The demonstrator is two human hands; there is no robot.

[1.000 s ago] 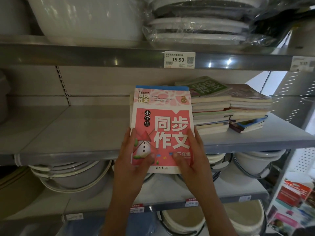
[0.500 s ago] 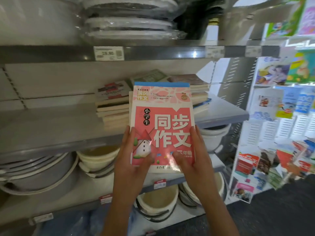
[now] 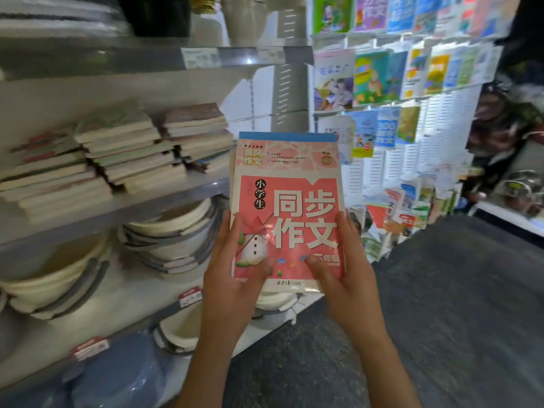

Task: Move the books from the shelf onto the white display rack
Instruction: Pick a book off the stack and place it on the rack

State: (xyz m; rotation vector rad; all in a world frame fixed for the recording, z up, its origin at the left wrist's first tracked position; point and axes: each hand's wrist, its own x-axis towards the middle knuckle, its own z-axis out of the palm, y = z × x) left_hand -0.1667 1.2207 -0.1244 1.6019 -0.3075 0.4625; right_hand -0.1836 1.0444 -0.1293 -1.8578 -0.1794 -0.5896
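A pink book (image 3: 290, 189) with large white characters and a blue top edge stands upright in front of me. My left hand (image 3: 232, 278) grips its lower left side, thumb on the cover. My right hand (image 3: 346, 278) grips its lower right side the same way. Several stacks of books (image 3: 117, 154) lie flat on the grey shelf (image 3: 164, 195) at the left. The white display rack (image 3: 435, 136) stands at the right, behind the book, with many colourful books on its slatted panels.
White basins with grey rims (image 3: 173, 231) are stacked on the lower shelves, a blue basin (image 3: 117, 375) at the bottom left. A grey upright post (image 3: 290, 92) stands between shelf and rack. Dark floor (image 3: 441, 319) spreads to the right.
My view has swung to the right, away from the shelf. The book stacks slid to the left and the white rack came into full view. Both hands keep the same hold.
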